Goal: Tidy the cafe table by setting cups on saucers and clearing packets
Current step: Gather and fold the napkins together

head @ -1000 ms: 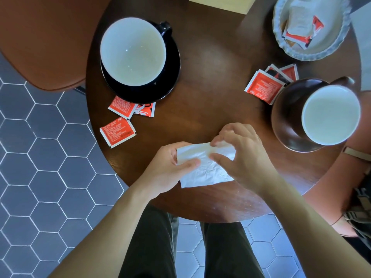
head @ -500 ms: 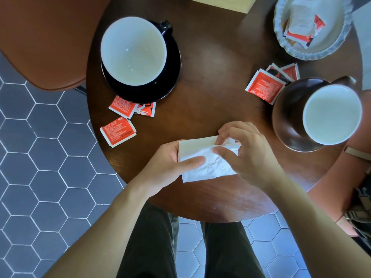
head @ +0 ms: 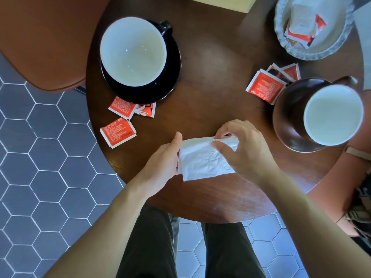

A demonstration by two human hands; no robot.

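Note:
A white paper napkin (head: pixel 202 160) lies at the near middle of the round wooden table (head: pixel 216 67). My left hand (head: pixel 160 163) holds its left edge. My right hand (head: pixel 243 149) pinches its top right corner, lifting a folded layer. A black cup (head: pixel 133 51) stands on a black saucer (head: pixel 172 77) at the far left. A brown cup (head: pixel 333 115) stands on a brown saucer (head: pixel 285 109) at the right. Red packets lie loose: one (head: pixel 118 132) and a pair (head: pixel 131 108) beside the black saucer, several (head: pixel 267 85) by the brown saucer.
A pale scalloped dish (head: pixel 339 37) with several packets (head: pixel 303 27) sits at the far right. A cream card (head: pixel 222 2) lies at the far edge. A brown chair seat (head: pixel 44 37) stands left of the table. A bag (head: pixel 361 213) rests on another seat, right.
My left hand has slid from on top of the napkin to its left edge. My right hand has pulled the upper layer up and to the right, so the napkin spreads wider.

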